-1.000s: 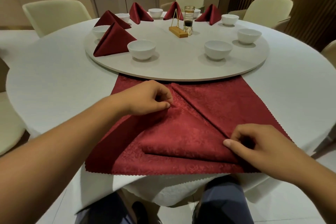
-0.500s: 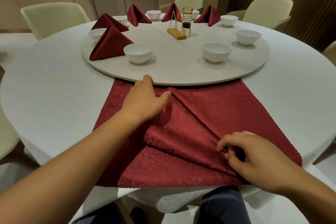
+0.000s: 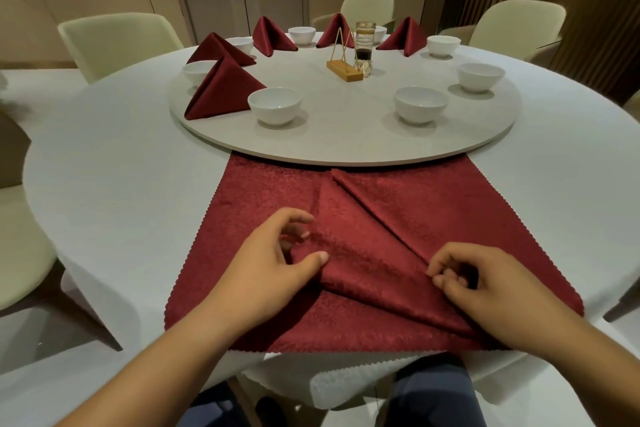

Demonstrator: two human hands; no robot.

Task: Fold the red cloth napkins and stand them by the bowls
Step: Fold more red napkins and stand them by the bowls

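Although the round counter (image 3: pixel 104 166) bears a turntable (image 3: pixel 346 135) and, just in front of the turntable, the spread napkin (image 3: pixel 433 211) only part-folded, five folded napkins (image 3: pixel 221 87) already stand on the turntable between bowls (image 3: pixel 275 106). Bowls on the turntable's right side have none beside them, so about three seem left. Left grip (image 3: pixel 273 263) and right grip (image 3: pixel 485 284) each pinch the spread napkin's raised fold with curled fingers.

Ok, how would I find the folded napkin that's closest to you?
Look at the big round turntable on the white table. On its front left edge stands a red napkin, right beside a white bowl. It is the nearest one standing up.
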